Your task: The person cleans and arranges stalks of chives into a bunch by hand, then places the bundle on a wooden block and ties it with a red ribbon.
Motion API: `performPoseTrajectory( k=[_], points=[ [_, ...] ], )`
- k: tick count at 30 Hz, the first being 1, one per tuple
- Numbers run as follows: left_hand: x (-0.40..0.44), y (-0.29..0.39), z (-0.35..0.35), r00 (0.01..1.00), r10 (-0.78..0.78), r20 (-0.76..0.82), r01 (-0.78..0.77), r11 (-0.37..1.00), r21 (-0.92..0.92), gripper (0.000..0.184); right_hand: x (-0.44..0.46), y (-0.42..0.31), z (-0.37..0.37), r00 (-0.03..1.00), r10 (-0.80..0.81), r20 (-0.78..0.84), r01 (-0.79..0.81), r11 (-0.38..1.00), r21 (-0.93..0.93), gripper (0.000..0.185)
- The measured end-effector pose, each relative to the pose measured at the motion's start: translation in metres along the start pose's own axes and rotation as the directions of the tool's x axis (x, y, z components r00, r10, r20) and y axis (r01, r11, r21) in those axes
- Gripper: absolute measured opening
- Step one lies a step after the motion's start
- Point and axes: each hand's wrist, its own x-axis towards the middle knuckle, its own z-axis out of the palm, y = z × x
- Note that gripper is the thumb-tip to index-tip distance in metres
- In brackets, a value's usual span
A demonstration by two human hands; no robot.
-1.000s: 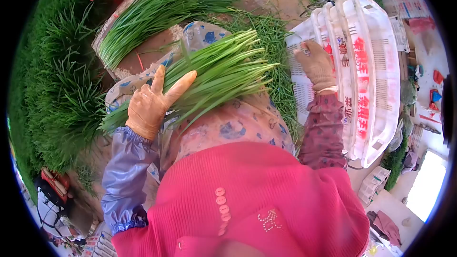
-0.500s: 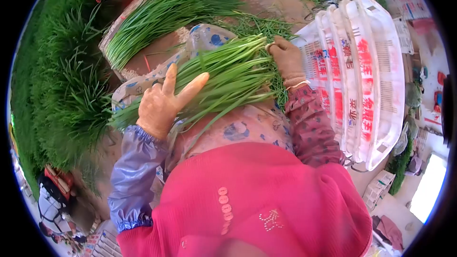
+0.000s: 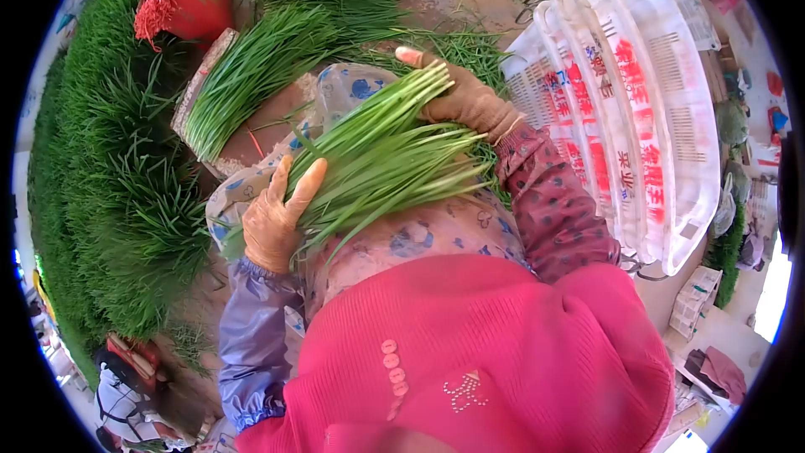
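Observation:
A loose bundle of long green stalks [image 3: 386,159] lies across the lap on a clear apron with blue prints. My left hand [image 3: 272,218], in a tan glove, rests on the leafy end, thumb and forefinger spread apart over the leaves. At the pale cut ends, my right hand [image 3: 461,101], in a brownish glove, reaches round the upper part of the bundle, its thumb pointing up and left. Its other fingers are partly hidden behind the stalks.
More stalks [image 3: 251,75] lie on a low board at the upper left, beside a red container [image 3: 197,8] with red ties. White nested crates [image 3: 620,109] stand at the right. Piled greens [image 3: 109,201] fill the far left; cut stalks litter the floor.
My right hand has moved left from the crates to the cut ends of the bundle. My left hand stays on the leaves, and the upper stalks are now parted from the lower ones.

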Motion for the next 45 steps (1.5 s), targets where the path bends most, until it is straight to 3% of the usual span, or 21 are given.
performPoseTrajectory(
  k=[2, 7, 8, 9, 10, 13, 17, 19, 21, 22, 24, 27, 30, 32, 34, 36, 38, 39, 41, 42, 45],
  points=[
    [0.001, -0.001, 0.003, 1.000, -0.028, 0.001, 0.028, 0.998, -0.050, 0.065, 0.000, 0.001, 0.007, 0.991, -0.020, -0.131, 0.058, 0.953, 0.296, 0.070],
    [0.010, 0.000, 0.000, 0.997, -0.070, 0.028, 0.073, 0.987, -0.142, 0.065, -0.001, -0.003, 0.001, 0.983, -0.049, -0.176, 0.093, 0.963, 0.253, 0.053],
    [0.011, -0.001, 0.000, 0.996, -0.065, 0.057, 0.072, 0.990, -0.120, 0.067, -0.003, -0.014, 0.001, 0.981, -0.023, -0.191, -0.016, 0.980, -0.199, 0.046],
    [0.011, -0.004, 0.000, 0.997, -0.059, 0.057, 0.065, 0.991, -0.120, 0.067, -0.005, -0.022, 0.001, 0.975, -0.005, -0.220, -0.133, 0.786, -0.604, 0.040],
    [0.008, -0.008, 0.000, 0.993, -0.027, 0.112, 0.031, 0.999, -0.034, 0.067, -0.006, -0.025, 0.003, 0.970, 0.005, -0.245, -0.173, 0.722, -0.670, 0.033],
    [0.013, 0.000, -0.008, 0.986, 0.005, 0.166, -0.003, 1.000, -0.015, 0.069, -0.011, -0.024, 0.000, 0.956, 0.008, -0.294, -0.201, 0.746, -0.634, 0.028],
    [0.020, 0.010, -0.017, 0.987, -0.015, 0.159, 0.042, 0.985, -0.168, 0.065, -0.008, -0.021, -0.009, 0.927, 0.037, -0.374, -0.147, 0.951, -0.271, 0.022],
    [0.020, 0.008, -0.015, 0.981, -0.014, 0.193, 0.061, 0.969, -0.239, 0.061, -0.006, -0.014, -0.014, 0.926, 0.022, -0.378, -0.158, 0.929, -0.334, 0.022],
    [0.021, 0.003, -0.008, 0.977, 0.048, 0.208, 0.103, 0.751, -0.653, 0.052, -0.008, -0.016, -0.014, 0.865, -0.045, -0.500, -0.236, 0.843, -0.484, 0.023],
    [0.017, 0.004, -0.014, 0.942, -0.025, 0.336, 0.277, 0.624, -0.731, 0.049, -0.014, -0.009, -0.023, 0.798, -0.292, -0.527, -0.242, 0.646, -0.724, 0.022],
    [0.010, 0.000, -0.020, 0.896, -0.113, 0.429, 0.436, 0.403, -0.805, 0.046, -0.015, 0.018, -0.070, 0.695, -0.285, -0.660, -0.180, 0.819, -0.545, 0.021],
    [-0.020, -0.037, -0.022, 0.813, -0.207, 0.544, 0.571, 0.461, -0.679, 0.042, -0.029, 0.013, -0.110, 0.701, -0.221, -0.677, -0.167, 0.873, -0.458, 0.022],
    [-0.035, -0.051, -0.010, 0.870, -0.136, 0.474, 0.472, 0.510, -0.719, 0.044, -0.032, -0.002, -0.121, 0.712, -0.089, -0.697, -0.336, 0.828, -0.450, 0.032],
    [-0.049, -0.068, 0.008, 0.852, -0.170, 0.496, 0.498, 0.560, -0.662, 0.051, -0.033, -0.014, -0.112, 0.814, -0.002, -0.581, -0.577, 0.118, -0.808, 0.039],
    [-0.039, -0.062, 0.001, 0.922, -0.086, 0.378, 0.322, 0.713, -0.623, 0.050, -0.022, -0.018, -0.097, 0.931, 0.051, -0.362, -0.293, 0.695, -0.656, 0.043],
    [-0.031, -0.056, -0.006, 0.906, -0.085, 0.415, 0.344, 0.719, -0.604, 0.048, -0.007, -0.032, -0.060, 0.990, -0.032, -0.135, -0.022, 0.927, -0.375, 0.046],
    [-0.035, -0.062, -0.004, 0.849, -0.114, 0.517, 0.454, 0.659, -0.600, 0.046, 0.011, -0.036, -0.038, 0.999, -0.034, -0.016, 0.024, 0.907, -0.420, 0.042],
    [-0.042, -0.070, 0.003, 0.899, -0.045, 0.436, 0.337, 0.706, -0.623, 0.047, 0.017, -0.038, -0.031, 0.994, -0.029, 0.109, 0.077, 0.880, -0.468, 0.039],
    [-0.051, -0.079, 0.007, 0.935, 0.029, 0.354, 0.216, 0.745, -0.632, 0.048, 0.024, -0.039, -0.020, 0.999, -0.047, 0.019, 0.051, 0.923, -0.382, 0.032],
    [-0.054, -0.080, 0.006, 0.865, -0.056, 0.499, 0.457, 0.502, -0.735, 0.050, 0.025, -0.040, -0.016, 0.996, -0.049, -0.070, 0.027, 0.955, -0.295, 0.025],
    [-0.058, -0.074, 0.005, 0.694, -0.187, 0.695, 0.706, -0.008, -0.708, 0.052, 0.028, -0.052, -0.015, 0.988, -0.066, -0.140, 0.054, 0.995, -0.088, 0.015]
  ],
)
